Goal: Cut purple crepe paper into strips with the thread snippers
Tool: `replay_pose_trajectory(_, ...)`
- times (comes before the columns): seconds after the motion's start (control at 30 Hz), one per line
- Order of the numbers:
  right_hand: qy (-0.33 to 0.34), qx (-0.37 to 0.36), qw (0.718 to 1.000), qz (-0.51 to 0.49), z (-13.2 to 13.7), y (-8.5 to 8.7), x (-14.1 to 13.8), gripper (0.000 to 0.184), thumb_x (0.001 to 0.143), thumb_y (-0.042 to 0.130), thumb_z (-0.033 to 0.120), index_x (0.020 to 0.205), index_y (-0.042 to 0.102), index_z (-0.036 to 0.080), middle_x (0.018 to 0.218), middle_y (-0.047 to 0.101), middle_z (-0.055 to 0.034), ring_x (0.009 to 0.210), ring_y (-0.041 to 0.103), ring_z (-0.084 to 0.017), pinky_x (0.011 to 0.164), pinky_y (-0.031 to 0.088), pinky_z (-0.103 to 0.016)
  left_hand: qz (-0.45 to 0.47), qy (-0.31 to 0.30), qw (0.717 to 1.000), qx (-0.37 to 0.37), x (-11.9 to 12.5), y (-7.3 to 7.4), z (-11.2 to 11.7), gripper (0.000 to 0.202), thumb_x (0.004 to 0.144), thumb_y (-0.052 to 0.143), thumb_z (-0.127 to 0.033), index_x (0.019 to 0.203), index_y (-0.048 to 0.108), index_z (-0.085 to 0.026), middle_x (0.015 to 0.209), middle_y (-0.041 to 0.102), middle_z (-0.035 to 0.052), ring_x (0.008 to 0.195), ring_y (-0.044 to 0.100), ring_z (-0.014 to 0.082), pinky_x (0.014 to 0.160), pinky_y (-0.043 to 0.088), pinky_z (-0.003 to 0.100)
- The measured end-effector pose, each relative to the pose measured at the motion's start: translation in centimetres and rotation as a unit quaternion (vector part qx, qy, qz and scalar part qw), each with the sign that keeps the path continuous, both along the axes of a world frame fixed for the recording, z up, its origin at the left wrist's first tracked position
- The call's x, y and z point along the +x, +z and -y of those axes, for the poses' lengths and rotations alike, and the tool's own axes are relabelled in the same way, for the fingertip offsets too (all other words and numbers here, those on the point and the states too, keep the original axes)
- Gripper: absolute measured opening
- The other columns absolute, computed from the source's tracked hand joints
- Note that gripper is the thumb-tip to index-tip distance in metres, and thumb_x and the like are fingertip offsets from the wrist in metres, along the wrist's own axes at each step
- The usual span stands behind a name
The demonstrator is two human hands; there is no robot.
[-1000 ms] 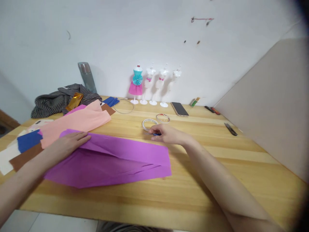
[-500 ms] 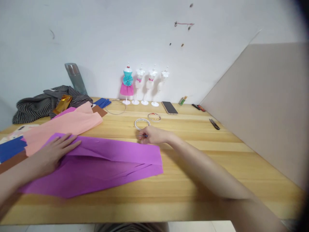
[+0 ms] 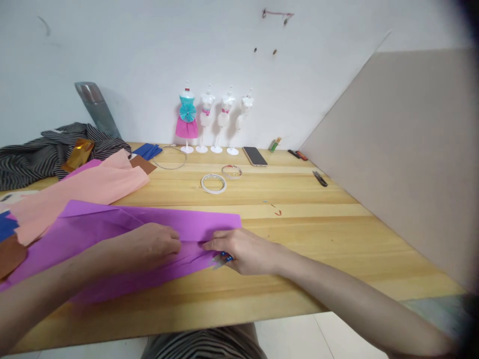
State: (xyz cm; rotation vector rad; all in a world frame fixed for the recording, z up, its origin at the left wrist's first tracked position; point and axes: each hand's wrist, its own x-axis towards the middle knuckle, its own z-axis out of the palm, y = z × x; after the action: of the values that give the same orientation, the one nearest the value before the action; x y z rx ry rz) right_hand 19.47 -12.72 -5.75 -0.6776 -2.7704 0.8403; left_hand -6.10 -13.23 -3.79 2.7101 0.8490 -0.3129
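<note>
A long piece of purple fabric (image 3: 93,224) lies folded and creased across the front of the table. My left hand (image 3: 155,244) rests over its middle, fingers curled and closed on the cloth. Close by on the right, my right hand (image 3: 241,252) is at the fabric's right end, thumb and forefinger at a fold. Tucked in its lower fingers are small scissors (image 3: 225,257) with blue handles, whose silvery blades point left, slightly blurred. The palm hides most of the scissors.
White rings of tape (image 3: 213,184) lie behind the fabric, with a phone (image 3: 255,156) farther back. Several small mannequins (image 3: 187,117) stand along the wall. Peach fabric (image 3: 86,184) and striped cloth (image 3: 22,154) are piled left. A black cutter (image 3: 320,178) lies right.
My right hand has come from beside the tape rings onto the fabric's right end with the scissors. My left hand has slid right and its flat fingers have curled. The view has shifted.
</note>
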Motion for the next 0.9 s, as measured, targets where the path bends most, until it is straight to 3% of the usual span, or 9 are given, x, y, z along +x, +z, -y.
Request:
replay_pose_trajectory(0.13, -0.068, -0.008, 0.998, 0.008, 0.5, -1.6, 0.1, 0.024, 0.083, 0.056, 0.009, 0.103, 0.068, 0.014, 0.095, 0.07, -0.0099, 0.086, 0.064, -0.018, 0.074, 0.047, -0.026, 0.031, 0.043, 0.998, -0.037, 0.4, -0.6, 0.2, 0.02, 0.089, 0.043, -0.016, 0.077, 0.059, -0.019, 0.078, 0.065, -0.0002, 0.071, 0.057, 0.0154, 0.063, 0.037, 0.027)
replay_pose_trajectory(0.23, -0.095, 0.007, 0.995, 0.036, 0.6, -2.0, 0.1, 0.02, 0.08, 0.059, 0.009, 0.097, 0.067, 0.016, 0.09, 0.071, -0.0074, 0.082, 0.064, -0.018, 0.07, 0.045, -0.026, 0.047, 0.07, 0.996, 0.015, 0.0, -1.0, -0.5, 0.023, 0.09, 0.038, -0.015, 0.078, 0.058, -0.019, 0.08, 0.064, 0.0024, 0.072, 0.056, 0.0166, 0.064, 0.037, 0.03)
replay_pose_trajectory(0.33, -0.084, 0.049, 0.993, 0.065, 1.2, -1.7, -0.1, 0.02, 0.075, 0.062, 0.006, 0.091, 0.065, 0.017, 0.088, 0.068, -0.005, 0.078, 0.061, -0.017, 0.064, 0.041, -0.025, 0.007, 0.106, 0.991, 0.076, -0.6, -1.2, -1.8, 0.022, 0.089, 0.038, -0.015, 0.076, 0.056, -0.018, 0.084, 0.063, 0.0059, 0.075, 0.057, 0.0197, 0.065, 0.039, 0.032)
replay_pose_trajectory(0.43, -0.066, 0.095, 0.989, 0.094, 2.0, -1.3, -0.1, 0.015, 0.074, 0.059, 0.005, 0.08, 0.061, 0.018, 0.088, 0.063, -0.0038, 0.069, 0.056, -0.014, 0.055, 0.034, -0.025, -0.014, 0.138, 0.988, 0.072, -1.4, -1.6, -2.7, 0.012, 0.085, 0.047, -0.018, 0.076, 0.055, -0.018, 0.087, 0.063, 0.0061, 0.08, 0.059, 0.0216, 0.068, 0.041, 0.033)
replay_pose_trajectory(0.63, -0.064, 0.187, 0.972, 0.125, 3.4, -1.5, 0.4, 0.016, 0.074, 0.05, 0.004, 0.078, 0.059, 0.017, 0.089, 0.062, -0.0073, 0.063, 0.052, -0.015, 0.054, 0.031, -0.028, -0.017, 0.15, 0.982, 0.11, -2.2, -2.3, -2.2, 0.011, 0.087, 0.049, -0.025, 0.082, 0.056, -0.018, 0.091, 0.063, 0.0067, 0.083, 0.059, 0.0222, 0.07, 0.043, 0.034)
replay_pose_trajectory(0.77, -0.113, 0.134, 0.982, 0.069, 3.8, -1.7, 1.1, 0.025, 0.064, 0.049, 0.0, 0.081, 0.057, 0.017, 0.084, 0.062, -0.0063, 0.065, 0.052, -0.016, 0.056, 0.034, -0.027, -0.035, 0.137, 0.982, 0.124, -2.1, -1.9, -1.7, 0.014, 0.088, 0.05, -0.026, 0.082, 0.059, -0.017, 0.09, 0.064, 0.008, 0.085, 0.059, 0.0236, 0.071, 0.043, 0.035)
replay_pose_trajectory(0.9, -0.197, 0.022, 0.98, 0.026, 3.5, -1.1, 1.7, 0.026, 0.064, 0.049, 0.001, 0.083, 0.052, 0.019, 0.071, 0.058, -0.0008, 0.058, 0.048, -0.013, 0.055, 0.033, -0.024, -0.017, 0.132, 0.989, 0.067, -2.2, 0.0, -1.4, 0.032, 0.091, 0.045, -0.038, 0.074, 0.061, -0.017, 0.082, 0.065, 0.008, 0.076, 0.059, 0.0215, 0.068, 0.044, 0.033)
